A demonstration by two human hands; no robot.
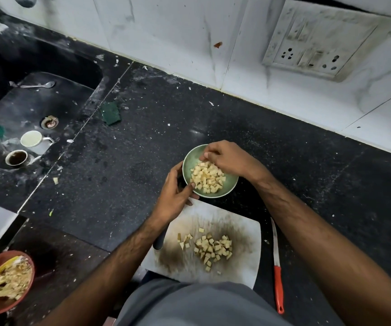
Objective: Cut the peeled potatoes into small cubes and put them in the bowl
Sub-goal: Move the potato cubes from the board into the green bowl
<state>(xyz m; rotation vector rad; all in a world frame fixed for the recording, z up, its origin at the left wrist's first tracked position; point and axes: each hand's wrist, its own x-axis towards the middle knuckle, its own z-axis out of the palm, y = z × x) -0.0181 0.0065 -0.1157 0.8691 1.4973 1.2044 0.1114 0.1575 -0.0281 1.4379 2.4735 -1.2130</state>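
black counter; both hands at bowl

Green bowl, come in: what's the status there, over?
Left hand steadies green bowl at rim. Right hand over bowl, fingers curled, grip unclear. Potato cubes left on cutting board. Knife idle beside the board.

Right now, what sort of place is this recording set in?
Most likely a home kitchen: a dark stone counter with a built-in sink holding cups, a cutting board of potato cubes, a tiled wall with a socket panel.
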